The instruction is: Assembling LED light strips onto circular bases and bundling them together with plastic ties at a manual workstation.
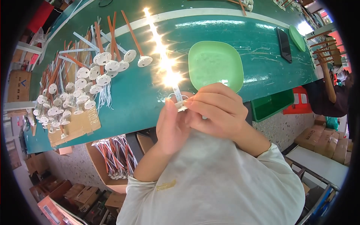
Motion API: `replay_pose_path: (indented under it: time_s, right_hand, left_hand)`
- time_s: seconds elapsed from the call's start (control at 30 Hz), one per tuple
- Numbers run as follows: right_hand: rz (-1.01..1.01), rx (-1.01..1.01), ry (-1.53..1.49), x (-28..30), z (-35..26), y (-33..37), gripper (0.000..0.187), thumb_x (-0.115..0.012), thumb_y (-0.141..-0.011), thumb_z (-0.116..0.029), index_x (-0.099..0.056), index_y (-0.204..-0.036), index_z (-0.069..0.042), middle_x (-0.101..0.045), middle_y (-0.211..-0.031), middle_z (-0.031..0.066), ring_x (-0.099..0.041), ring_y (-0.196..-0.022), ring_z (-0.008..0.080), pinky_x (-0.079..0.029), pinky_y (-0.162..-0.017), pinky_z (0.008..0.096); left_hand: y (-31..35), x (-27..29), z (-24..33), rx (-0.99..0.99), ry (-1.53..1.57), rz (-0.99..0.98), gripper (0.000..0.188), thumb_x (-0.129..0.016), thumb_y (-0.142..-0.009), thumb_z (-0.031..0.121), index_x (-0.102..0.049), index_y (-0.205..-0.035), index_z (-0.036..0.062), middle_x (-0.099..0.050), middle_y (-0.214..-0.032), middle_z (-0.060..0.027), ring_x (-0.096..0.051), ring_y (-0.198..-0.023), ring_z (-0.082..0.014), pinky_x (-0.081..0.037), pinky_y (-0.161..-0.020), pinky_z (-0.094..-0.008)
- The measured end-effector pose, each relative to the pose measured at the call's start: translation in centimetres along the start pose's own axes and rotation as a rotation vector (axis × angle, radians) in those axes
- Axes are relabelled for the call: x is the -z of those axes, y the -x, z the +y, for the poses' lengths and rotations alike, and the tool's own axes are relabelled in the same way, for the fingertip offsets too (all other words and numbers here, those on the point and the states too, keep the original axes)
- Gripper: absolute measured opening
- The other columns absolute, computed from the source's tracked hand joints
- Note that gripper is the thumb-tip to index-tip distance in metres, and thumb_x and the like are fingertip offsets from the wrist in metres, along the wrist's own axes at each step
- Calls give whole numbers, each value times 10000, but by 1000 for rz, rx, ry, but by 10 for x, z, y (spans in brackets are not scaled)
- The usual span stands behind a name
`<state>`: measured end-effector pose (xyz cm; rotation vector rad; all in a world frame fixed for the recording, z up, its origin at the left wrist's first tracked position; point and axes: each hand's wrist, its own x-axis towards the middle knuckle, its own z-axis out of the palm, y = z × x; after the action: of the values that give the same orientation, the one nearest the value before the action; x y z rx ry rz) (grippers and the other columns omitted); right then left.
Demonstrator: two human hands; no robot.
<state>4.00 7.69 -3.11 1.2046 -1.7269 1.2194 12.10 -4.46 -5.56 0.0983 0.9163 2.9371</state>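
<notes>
Between my two hands is a small round white base (pixel 181 107) with a lit LED strip (pixel 161 48) standing out from it, away from me. The strip glows so brightly that its edges are washed out. My left hand (pixel 170 125) pinches the base from the left, thumb raised along its rim. On the other side, the fingers of my right hand (pixel 219 110) close on the base and a thin white wire by it. Just beyond my right hand lies a light green square dish (pixel 215 62) with rounded corners.
Many unlit LED strips on round white bases (pixel 103 58) are heaped at the left, partly on a cardboard sheet (pixel 82 125). Below the table edge stands a cardboard box (pixel 93 159) of strips. A black phone (pixel 284 45), green bin (pixel 273 105) and another person's arm (pixel 329 84) are right.
</notes>
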Motion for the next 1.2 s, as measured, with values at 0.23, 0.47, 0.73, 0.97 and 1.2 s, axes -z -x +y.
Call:
replay_pose_path:
  time_s: [0.23,0.47,0.73,0.97,1.2]
  right_hand:
    - [-161,-105,-224,16,0,-1,231,-762,-644,35,-692,-859,-7,-666,-882,90,-633,-730,236,-512,-595,302]
    - [-198,-287,-135,19,-4,-14,275,-767,-652,-4,-709,-920,-27,-672,-974,115,-634,-839,291,-514,-716,361]
    - [-545,-185,496,46,-12,34,395,-794,-672,-379,-735,-1002,-172,-373,-1418,266,-297,-1312,474,-295,-1028,556]
    - [-658,-278,590,17,-16,37,482,-720,-700,-538,-726,-1030,-187,-351,-1474,211,-252,-1342,499,-174,-1020,644]
    - [-661,-214,445,7,-21,46,390,-777,-645,-399,-732,-979,-203,-445,-1430,152,-317,-1327,462,-189,-1021,628]
  left_hand:
    - [-1,-7,11,39,-263,-26,535,-313,-1015,485,-479,-1137,-9,-475,-837,-19,-404,-751,-97,-349,-682,-253]
    - [-8,-12,19,-136,-522,137,556,-355,-999,502,-482,-1124,-25,-463,-819,-19,-409,-734,-103,-352,-656,-248]
    - [-9,21,36,-389,-451,177,597,-302,-998,553,-497,-1077,-6,-381,-698,-21,-365,-654,-141,-300,-602,-278]
    - [-7,18,31,-323,-522,136,584,-252,-1021,508,-489,-1069,-23,-392,-695,-25,-368,-652,-137,-304,-598,-281]
    - [-9,26,33,-356,-535,134,578,-234,-1026,496,-495,-1055,-19,-391,-683,-22,-360,-643,-133,-298,-592,-280]
